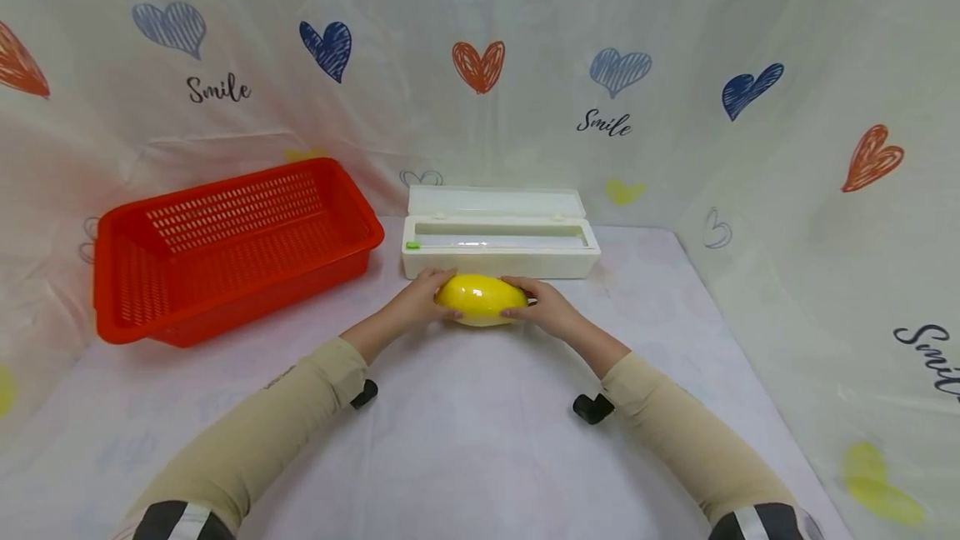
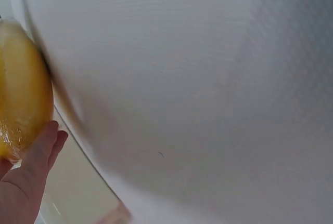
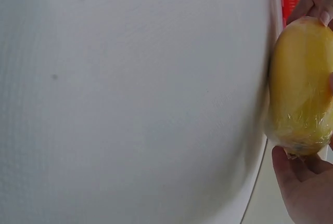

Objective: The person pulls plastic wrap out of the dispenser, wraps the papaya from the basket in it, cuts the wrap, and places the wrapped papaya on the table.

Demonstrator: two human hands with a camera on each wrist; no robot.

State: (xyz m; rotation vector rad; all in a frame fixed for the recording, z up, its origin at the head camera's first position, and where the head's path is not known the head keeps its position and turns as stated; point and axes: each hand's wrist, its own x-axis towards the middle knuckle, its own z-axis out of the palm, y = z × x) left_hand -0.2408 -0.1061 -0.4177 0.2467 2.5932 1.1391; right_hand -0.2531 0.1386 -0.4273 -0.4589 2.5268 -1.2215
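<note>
A glossy yellow melon (image 1: pixel 482 298), wrapped in clear cling film, lies on its side at the middle of the table. My left hand (image 1: pixel 417 298) grips its left end and my right hand (image 1: pixel 553 308) its right end, thumbs toward me. Gathered film shows at the melon's end (image 3: pixel 296 148) beside the right hand (image 3: pixel 309 187) in the right wrist view. The left wrist view cuts off part of the melon (image 2: pixel 23 89) above the left hand (image 2: pixel 28 182). Right behind stands a white cling film dispenser (image 1: pixel 517 263), lid raised, with a green slider (image 1: pixel 413 246).
A red plastic basket (image 1: pixel 247 294) with slotted sides stands at the back left. The white tablecloth (image 1: pixel 472 440) spreads in front of the melon. A white curtain (image 1: pixel 540 40) printed with hearts hangs behind and to the sides.
</note>
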